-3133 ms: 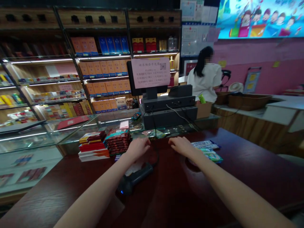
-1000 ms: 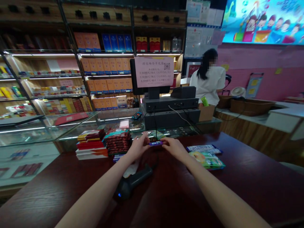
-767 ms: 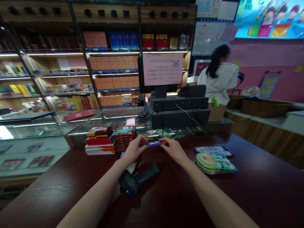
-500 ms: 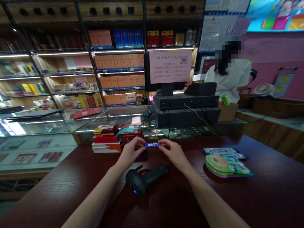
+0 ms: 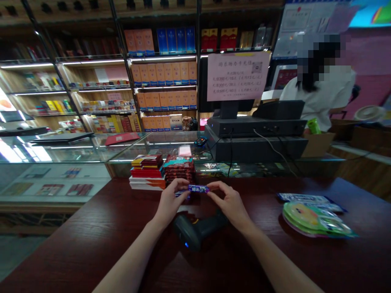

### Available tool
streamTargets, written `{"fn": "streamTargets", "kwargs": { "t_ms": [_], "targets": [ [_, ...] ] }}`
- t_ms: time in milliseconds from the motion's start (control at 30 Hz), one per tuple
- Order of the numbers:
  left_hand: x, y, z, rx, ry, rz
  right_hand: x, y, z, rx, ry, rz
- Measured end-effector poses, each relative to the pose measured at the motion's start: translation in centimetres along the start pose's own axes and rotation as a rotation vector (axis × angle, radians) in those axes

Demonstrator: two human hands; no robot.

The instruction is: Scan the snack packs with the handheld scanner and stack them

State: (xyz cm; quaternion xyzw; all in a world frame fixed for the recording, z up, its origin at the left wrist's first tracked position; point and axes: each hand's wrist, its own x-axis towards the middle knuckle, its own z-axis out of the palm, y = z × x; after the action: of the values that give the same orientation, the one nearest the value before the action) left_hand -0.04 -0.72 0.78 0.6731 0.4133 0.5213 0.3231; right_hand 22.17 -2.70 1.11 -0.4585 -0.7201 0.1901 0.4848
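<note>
A small purple pack of chewing gum (image 5: 198,189) with white lettering is held level between my two hands above the table. My left hand (image 5: 173,201) pinches its left end, and my right hand (image 5: 229,202) pinches its right end. Just below them a black barcode scanner (image 5: 195,232) lies on the wood, a blue light glowing on its head. Partly hidden behind my left fingers is another purple packet (image 5: 183,195). Beyond that hand stand a stack of red, yellow and white packets (image 5: 147,173) and a pile of brown-red packets (image 5: 180,167).
Right on the dark wooden table (image 5: 76,244) lie a blue-white packet (image 5: 311,202) and green round packages (image 5: 314,219). Behind are a glass counter (image 5: 122,152), a cash register (image 5: 256,140) with a paper sign (image 5: 238,76), stocked shelves, and a person in white (image 5: 339,87).
The view has shifted, so the table and its goods sit farther right in the picture. Both hands still grip the gum pack, held in nearly the same way.
</note>
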Motion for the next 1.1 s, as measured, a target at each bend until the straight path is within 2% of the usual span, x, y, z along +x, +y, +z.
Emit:
{"fn": "streamTargets", "kwargs": {
  "t_ms": [333,467,633,867,1100],
  "targets": [
    [-0.2,0.1,0.1,-0.030,0.021,-0.038,-0.7,0.3,0.2,-0.170,0.100,-0.292],
    [-0.1,-0.1,0.2,-0.145,0.003,-0.089,-0.7,0.2,0.1,-0.181,0.147,-0.359],
    [0.1,-0.1,0.2,-0.282,-0.044,-0.172,-0.8,0.0,0.2,-0.156,0.203,-0.388],
    [0.1,0.2,-0.1,-0.362,-0.083,-0.230,-1.0,-0.2,0.3,-0.162,0.202,-0.296],
    [0.2,0.1,-0.4,-0.401,-0.072,-0.263,-1.1,-0.2,0.2,-0.140,0.188,-0.329]
  ]
}}
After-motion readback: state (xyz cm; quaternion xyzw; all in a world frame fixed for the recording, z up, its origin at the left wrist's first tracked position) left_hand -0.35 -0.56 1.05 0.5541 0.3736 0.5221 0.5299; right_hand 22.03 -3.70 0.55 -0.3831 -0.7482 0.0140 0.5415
